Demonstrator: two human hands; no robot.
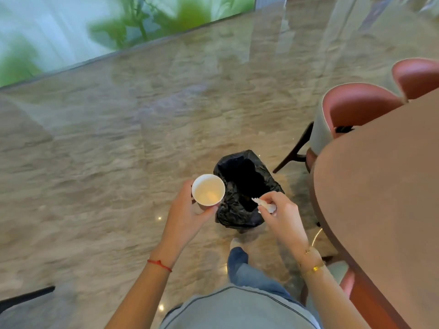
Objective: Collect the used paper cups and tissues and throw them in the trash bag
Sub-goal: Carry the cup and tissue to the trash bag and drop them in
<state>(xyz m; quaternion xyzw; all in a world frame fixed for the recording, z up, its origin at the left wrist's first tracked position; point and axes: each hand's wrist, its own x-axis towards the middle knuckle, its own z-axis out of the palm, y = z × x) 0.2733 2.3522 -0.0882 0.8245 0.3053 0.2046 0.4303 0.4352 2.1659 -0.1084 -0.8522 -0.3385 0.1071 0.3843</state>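
- Paper cup [208,190] sits upright in the left hand [187,216], mouth facing the camera, fingers wrapped round its side and thumb on the near rim; it hangs just left of the bag's opening.
- Crumpled white tissue [264,204] is pinched in the right hand [283,218], fingertips closed on it, directly above the near edge of the bag.
- Black trash bag [244,188] stands open on the glossy stone floor [118,138], just beyond both hands and between them.
- Round brown table [384,198] fills the right side, its edge beside the right forearm.
- Pink chairs [356,108] stand tucked against the table, beyond the bag.
- Glass wall with blurred green plants [142,24] lies farthest off.
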